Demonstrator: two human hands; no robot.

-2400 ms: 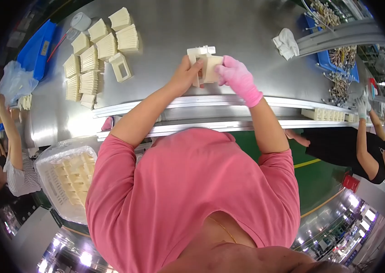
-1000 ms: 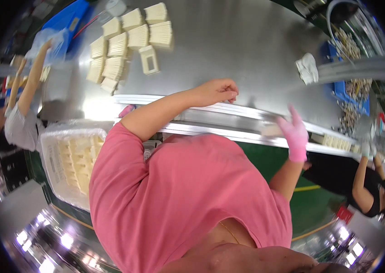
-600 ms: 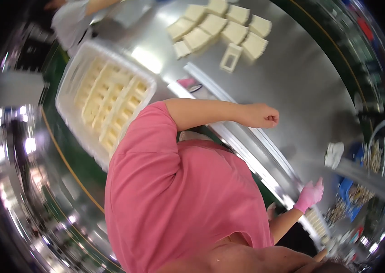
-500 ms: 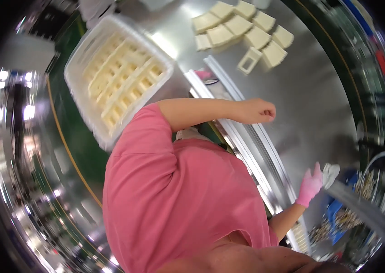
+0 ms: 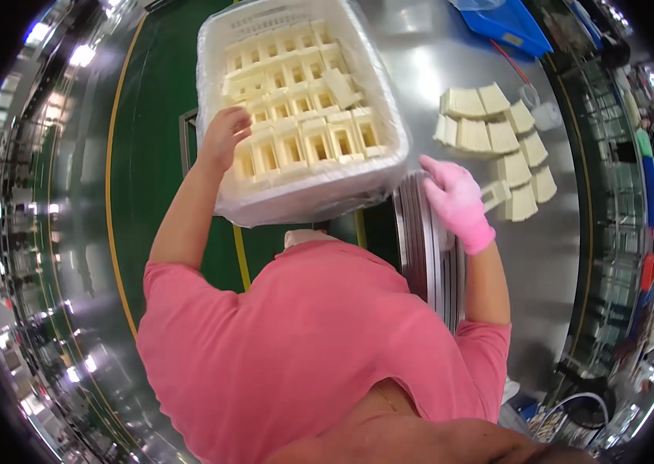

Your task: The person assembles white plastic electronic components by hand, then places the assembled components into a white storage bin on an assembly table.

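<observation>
Steel table [image 5: 532, 259], lined crate [image 5: 311, 193] beside it, cream parts [image 5: 340, 88] in rows inside, cream stacks [image 5: 503, 136] on table, pink-gloved right hand [image 5: 454, 195] near table edge, fingers apart, bare left hand [image 5: 224, 141] over crate's left side, fingers half-curled, parted.

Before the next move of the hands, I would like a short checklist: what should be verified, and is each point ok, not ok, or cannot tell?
1. Right hand free: ok, nothing shows in it.
2. Both hands gloved: not ok; the right wears pink, the left hand is bare.
3. Left hand not touching the lined plastic bin: cannot tell; it is at the left edge, contact unclear.
4. Cream plastic parts in the bin all in line: not ok; one tilted piece lies askew on top.
5. Part stacks on the metal table grouped together: ok; they form curved rows.
</observation>
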